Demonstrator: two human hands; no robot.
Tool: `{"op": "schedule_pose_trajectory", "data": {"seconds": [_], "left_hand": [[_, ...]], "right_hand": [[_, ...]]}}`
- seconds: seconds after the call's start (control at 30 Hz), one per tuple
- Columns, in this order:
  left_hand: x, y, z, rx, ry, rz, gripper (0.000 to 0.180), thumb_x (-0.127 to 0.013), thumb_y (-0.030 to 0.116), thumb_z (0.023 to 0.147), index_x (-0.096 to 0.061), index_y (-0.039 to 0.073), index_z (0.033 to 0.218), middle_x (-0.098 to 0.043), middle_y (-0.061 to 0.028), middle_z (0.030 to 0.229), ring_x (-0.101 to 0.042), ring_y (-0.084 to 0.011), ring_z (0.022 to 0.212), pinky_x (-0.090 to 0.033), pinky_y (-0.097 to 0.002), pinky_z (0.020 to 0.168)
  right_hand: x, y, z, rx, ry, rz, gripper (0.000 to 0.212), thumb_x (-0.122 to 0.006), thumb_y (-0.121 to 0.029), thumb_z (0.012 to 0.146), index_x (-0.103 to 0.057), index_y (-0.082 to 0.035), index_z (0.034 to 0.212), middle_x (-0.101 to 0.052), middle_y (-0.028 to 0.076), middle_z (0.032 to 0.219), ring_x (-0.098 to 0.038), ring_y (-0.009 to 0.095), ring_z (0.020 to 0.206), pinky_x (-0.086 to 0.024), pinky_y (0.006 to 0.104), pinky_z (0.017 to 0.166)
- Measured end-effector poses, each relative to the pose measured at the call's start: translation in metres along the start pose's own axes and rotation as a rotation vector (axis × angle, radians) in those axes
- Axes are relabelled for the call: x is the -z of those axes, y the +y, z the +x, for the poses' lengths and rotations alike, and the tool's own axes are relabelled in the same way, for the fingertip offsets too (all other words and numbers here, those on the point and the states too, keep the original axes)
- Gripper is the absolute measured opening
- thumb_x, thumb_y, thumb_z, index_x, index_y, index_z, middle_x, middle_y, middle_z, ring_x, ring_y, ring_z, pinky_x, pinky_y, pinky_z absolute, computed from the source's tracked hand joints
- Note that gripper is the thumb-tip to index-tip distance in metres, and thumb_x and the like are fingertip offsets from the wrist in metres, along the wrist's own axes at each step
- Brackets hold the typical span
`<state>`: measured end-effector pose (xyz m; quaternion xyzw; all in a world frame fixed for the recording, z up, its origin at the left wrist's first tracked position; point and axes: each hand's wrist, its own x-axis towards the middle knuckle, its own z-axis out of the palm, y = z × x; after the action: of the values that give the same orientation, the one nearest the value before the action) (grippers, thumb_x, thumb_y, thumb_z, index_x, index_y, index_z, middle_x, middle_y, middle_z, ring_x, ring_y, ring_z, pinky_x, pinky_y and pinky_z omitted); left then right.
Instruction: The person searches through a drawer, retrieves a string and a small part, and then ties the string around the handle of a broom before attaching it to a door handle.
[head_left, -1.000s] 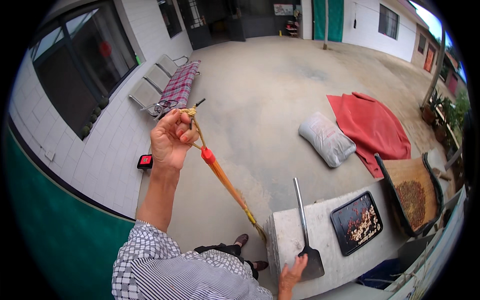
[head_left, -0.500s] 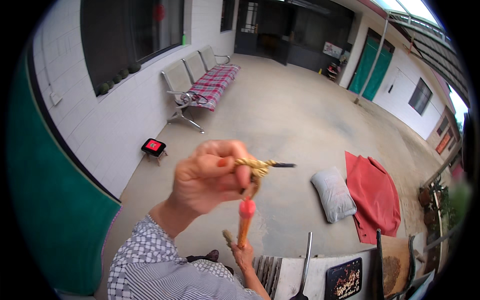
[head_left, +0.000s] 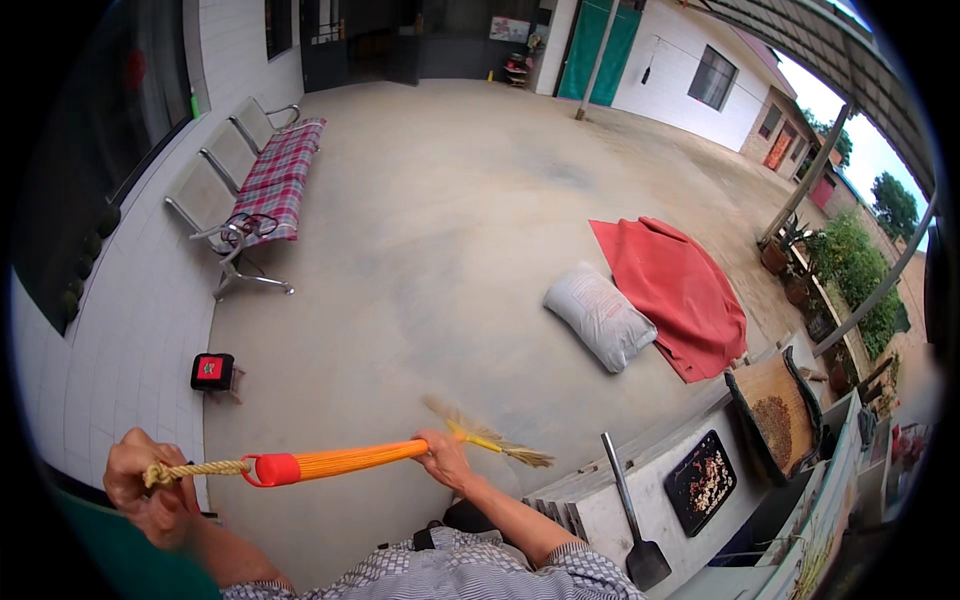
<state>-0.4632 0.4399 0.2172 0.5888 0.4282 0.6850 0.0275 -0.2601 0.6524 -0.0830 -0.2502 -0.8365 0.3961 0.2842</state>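
- Open lane forward over grey concrete floor (head_left: 420, 290), between silver metal bench (head_left: 222, 160) (left) and stuffed white sack (head_left: 600, 317) with red cloth sheet (head_left: 685, 295) (right).
- Orange-handled straw broom (head_left: 345, 462) plus beige rope (head_left: 205, 470) span left hand (head_left: 145, 490) to right hand (head_left: 443, 460), barring low reach ahead.
- Small black-and-red stool (head_left: 211, 371) ahead of left hand.
- Pale slab (head_left: 603, 512): long-handled black-bladed shovel (head_left: 647, 564), black rectangular tray (head_left: 690, 505); narrow gap between.
- Bristles (head_left: 512, 453) blurred; clearance to slab uncertain.
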Motion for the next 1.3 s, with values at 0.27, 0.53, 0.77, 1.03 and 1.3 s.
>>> {"op": "schedule_pose_trajectory", "data": {"seconds": [0.27,0.53,0.77,1.03,1.3], "left_hand": [[0.0,-0.12,0.042,0.319,-0.012,0.64,0.017,-0.064,0.01,0.076,-0.055,-0.003,0.082,-0.045,-0.0039,0.07,-0.039,-0.0074,0.052,-0.03,-0.0211,0.045],[-0.043,-0.267,0.152,0.492,-0.168,0.532,0.018,-0.067,0.005,0.068,-0.061,-0.004,0.082,-0.05,-0.0041,0.062,-0.044,-0.0095,0.052,-0.033,-0.0226,0.047],[-0.062,-0.388,0.221,0.595,-0.251,0.272,0.025,-0.073,0.017,0.07,-0.06,-0.004,0.076,-0.049,0.0005,0.055,-0.037,-0.005,0.046,-0.028,-0.0206,0.043],[-0.09,-0.595,0.331,0.647,-0.164,0.25,0.031,-0.068,0.028,0.076,-0.052,0.002,0.078,-0.045,0.0013,0.06,-0.038,-0.004,0.046,-0.029,-0.0181,0.041],[-0.214,-0.739,0.497,0.377,-0.283,-0.568,0.035,-0.067,0.03,0.08,-0.045,0.002,0.082,-0.041,-0.0016,0.062,-0.038,-0.0068,0.043,-0.03,-0.0188,0.039]], "right_hand": [[0.034,0.078,0.116,0.006,0.017,-0.163,0.021,-0.068,-0.017,0.071,-0.056,-0.007,0.085,-0.058,0.01,0.077,-0.056,0.031,0.075,-0.042,0.0414,0.064],[0.07,0.157,0.211,-0.098,0.02,-0.214,0.021,-0.068,-0.017,0.07,-0.057,-0.007,0.083,-0.059,0.012,0.076,-0.057,0.033,0.076,-0.043,0.0427,0.066],[0.095,0.213,0.297,-0.21,-0.089,-0.255,0.021,-0.068,-0.019,0.072,-0.057,-0.006,0.084,-0.061,0.013,0.077,-0.058,0.034,0.076,-0.044,0.0431,0.065],[0.113,0.282,0.429,-0.408,-0.024,-0.225,0.021,-0.067,-0.02,0.074,-0.056,-0.006,0.086,-0.061,0.013,0.078,-0.058,0.034,0.078,-0.044,0.0428,0.066],[0.164,0.334,0.533,-0.691,0.141,-0.163,0.021,-0.066,-0.02,0.075,-0.057,-0.008,0.091,-0.06,0.014,0.081,-0.058,0.034,0.079,-0.043,0.0418,0.067]]}}
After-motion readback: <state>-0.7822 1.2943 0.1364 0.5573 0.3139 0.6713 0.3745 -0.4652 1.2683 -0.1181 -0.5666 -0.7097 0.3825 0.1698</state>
